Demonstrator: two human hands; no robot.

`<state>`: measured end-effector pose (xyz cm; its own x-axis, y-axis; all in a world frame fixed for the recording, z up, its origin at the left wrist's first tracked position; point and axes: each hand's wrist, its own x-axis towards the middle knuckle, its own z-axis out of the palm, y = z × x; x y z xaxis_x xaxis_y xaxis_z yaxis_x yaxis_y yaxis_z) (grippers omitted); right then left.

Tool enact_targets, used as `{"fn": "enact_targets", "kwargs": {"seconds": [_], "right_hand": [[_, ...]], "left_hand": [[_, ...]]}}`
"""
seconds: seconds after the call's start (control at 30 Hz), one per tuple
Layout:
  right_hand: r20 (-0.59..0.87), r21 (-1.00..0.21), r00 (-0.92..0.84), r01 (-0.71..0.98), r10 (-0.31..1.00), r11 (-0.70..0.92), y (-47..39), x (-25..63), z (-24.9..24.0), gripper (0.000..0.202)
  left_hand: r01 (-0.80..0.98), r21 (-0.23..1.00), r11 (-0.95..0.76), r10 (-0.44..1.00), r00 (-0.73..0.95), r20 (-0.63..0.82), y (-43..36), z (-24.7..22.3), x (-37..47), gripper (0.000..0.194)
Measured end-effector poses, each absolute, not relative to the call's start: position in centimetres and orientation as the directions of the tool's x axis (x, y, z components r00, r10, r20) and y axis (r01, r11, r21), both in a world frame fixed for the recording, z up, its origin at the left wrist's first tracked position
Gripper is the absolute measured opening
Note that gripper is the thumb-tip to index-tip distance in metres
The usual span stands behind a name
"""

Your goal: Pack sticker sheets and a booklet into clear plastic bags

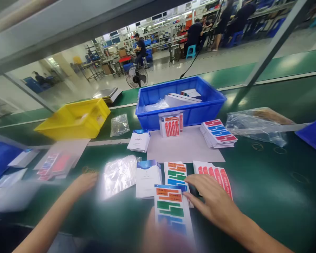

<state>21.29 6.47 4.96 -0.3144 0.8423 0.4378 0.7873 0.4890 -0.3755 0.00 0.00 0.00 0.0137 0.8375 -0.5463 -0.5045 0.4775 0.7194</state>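
White printed sheet (170, 204): prob. light, bendy, slick; grip side edges. R hand (214, 198) at its 1 o'clock, thumb/index spread; L hand (164, 233) ~6 o'clock, blurred, fingers can't tell.

Multicoloured sticker sheets (175, 170) lie on that green counter (268, 186) beside the right grip (213, 196), pink ones (223, 178) just beyond it, clear bags (119, 174) leftward, rubber bands (257, 146) rightward, a blue bin (202, 115) farther off.

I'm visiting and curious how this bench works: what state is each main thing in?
Blue bin: open, partly filled
Yellow bin: open, contents unclear
Sticker packet: propped against the blue bin
Clear bags: piled flat
White cards: stacked
Red-printed sheets: spread slightly
Front sheet: right hand at its upper corner, lower part blurred
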Motion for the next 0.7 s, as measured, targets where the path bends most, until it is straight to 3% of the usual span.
{"fn": "enact_targets", "kwargs": {"seconds": [0.1, 0.2, 0.33, 0.57, 0.7], "right_hand": [[0.372, -0.276, -0.282, 0.876, 0.884, 0.396, 6.6, 26.5, 3.2, 0.035], [0.188, -0.176, -0.334, 0.914, 0.924, 0.366, 6.5, 30.9, 1.4, 0.059], [0.004, -0.164, -0.339, 0.928, 0.941, 0.335, 6.3, 32.7, 0.2, 0.057], [0.036, -0.212, -0.373, 0.904, 0.927, 0.372, 6.4, 33.2, 0.6, 0.041], [0.046, -0.173, -0.369, 0.912, 0.928, 0.371, 6.1, 33.5, 0.2, 0.055]], "left_hand": [[-0.466, 0.705, 0.535, 0.801, 0.015, -0.598, 0.0, 0.1, -0.7, 0.034], [-0.432, 0.709, 0.557, 0.793, 0.022, -0.609, 0.1, 0.0, -1.3, 0.032], [-0.426, 0.721, 0.546, 0.81, 0.051, -0.584, 0.1, 0.0, -1.4, 0.029], [-0.408, 0.734, 0.543, 0.814, 0.041, -0.58, -0.2, 0.2, -0.7, 0.03], [-0.386, 0.738, 0.554, 0.807, 0.03, -0.59, -0.4, 0.0, -0.3, 0.029]]}}
